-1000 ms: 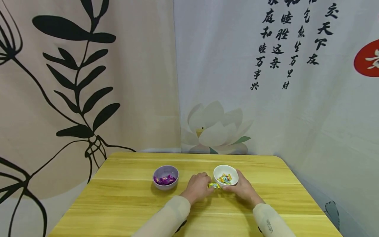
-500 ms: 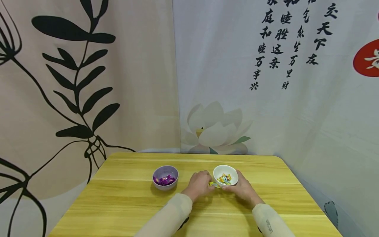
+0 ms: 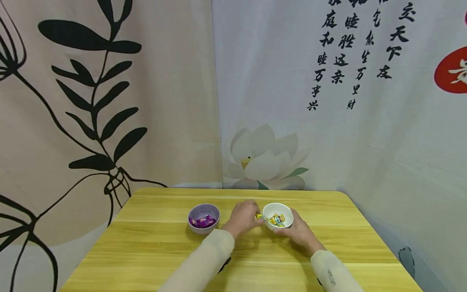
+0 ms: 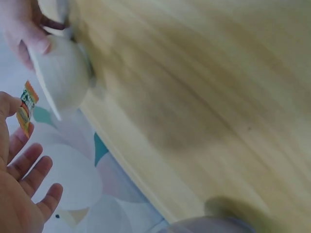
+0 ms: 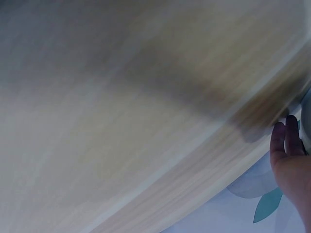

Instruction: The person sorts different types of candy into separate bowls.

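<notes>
My left hand pinches a yellow wrapped candy between thumb and index finger, at the left rim of a white bowl. In the left wrist view the candy shows orange ends and some green print, and the other fingers of that hand are spread. My right hand grips the white bowl from its right side, thumb at the front. Several yellow wrapped candies lie inside that bowl. In the right wrist view only part of the right hand and the bowl's edge show.
To the left stands a purple bowl with purple wrapped candies in it. Both bowls are on a wooden table, near its back edge. A printed cloth hangs behind the table.
My left hand has lifted the yellow candy from the table in front of the white bowl up to its left rim. My right hand stays on the bowl.
</notes>
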`<state>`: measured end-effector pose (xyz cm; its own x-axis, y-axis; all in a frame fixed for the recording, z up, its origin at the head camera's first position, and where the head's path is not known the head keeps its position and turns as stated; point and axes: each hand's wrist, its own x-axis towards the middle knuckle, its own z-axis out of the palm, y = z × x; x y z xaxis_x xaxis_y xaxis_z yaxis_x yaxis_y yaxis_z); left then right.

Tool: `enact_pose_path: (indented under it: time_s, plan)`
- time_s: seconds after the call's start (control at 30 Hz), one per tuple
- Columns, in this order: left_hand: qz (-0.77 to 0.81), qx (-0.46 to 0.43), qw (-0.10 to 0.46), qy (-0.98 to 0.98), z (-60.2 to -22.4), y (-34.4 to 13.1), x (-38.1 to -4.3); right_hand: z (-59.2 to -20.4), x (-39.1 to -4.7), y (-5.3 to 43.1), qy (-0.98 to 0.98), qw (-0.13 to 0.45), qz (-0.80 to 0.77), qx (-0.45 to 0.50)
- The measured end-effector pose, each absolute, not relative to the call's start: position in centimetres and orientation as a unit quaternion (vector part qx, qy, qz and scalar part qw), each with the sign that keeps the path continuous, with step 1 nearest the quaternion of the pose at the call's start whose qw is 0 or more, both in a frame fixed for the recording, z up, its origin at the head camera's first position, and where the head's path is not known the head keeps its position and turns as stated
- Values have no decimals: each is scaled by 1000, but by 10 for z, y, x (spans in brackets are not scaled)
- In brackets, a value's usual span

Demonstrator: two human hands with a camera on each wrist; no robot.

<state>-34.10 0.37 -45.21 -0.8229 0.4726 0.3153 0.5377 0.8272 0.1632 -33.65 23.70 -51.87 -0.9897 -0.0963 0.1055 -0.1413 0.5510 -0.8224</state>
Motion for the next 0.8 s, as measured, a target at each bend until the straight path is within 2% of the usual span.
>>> enact_pose_path:
  time_s: [0.27,0.57,0.63,0.8]
  plan:
    - [-135,-260,151,-944,-441,14,-349,-519,-338,238,-880,19,470,64]
    - [-136,-256,184,-939,-448,38,-357,-518,-335,236,-870,11,488,73]
    - [-136,-249,175,-943,-449,43,-357,-516,-334,236,-868,11,490,77]
    - [-126,-221,100,-962,-452,54,-355,-515,-334,237,-866,16,492,83]
